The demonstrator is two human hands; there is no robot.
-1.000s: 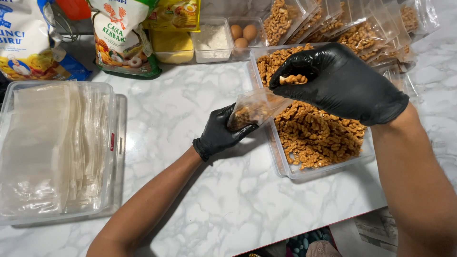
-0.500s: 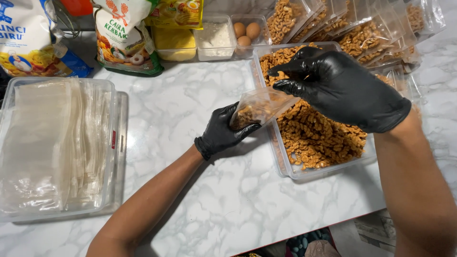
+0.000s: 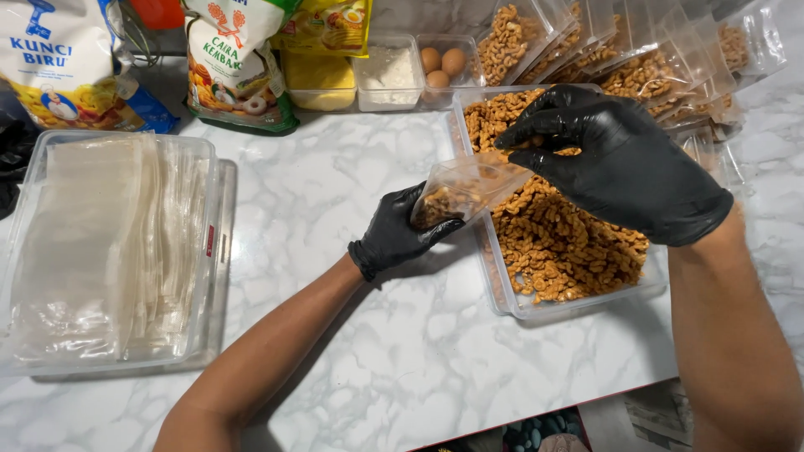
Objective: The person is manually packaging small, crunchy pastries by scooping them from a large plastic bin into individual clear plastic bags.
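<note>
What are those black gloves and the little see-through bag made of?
The gloves on the left hand and right hand look like thin rubbery nitrile or latex: shiny, snug, wrinkled. The small bag looks like clear glossy plastic film; you can see the snacks through it.

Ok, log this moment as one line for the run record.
left hand: holds small clear bag, part-filled | right hand: pinches brown snack pieces above bag mouth | clear tub: under right hand, holds the pieces
</note>
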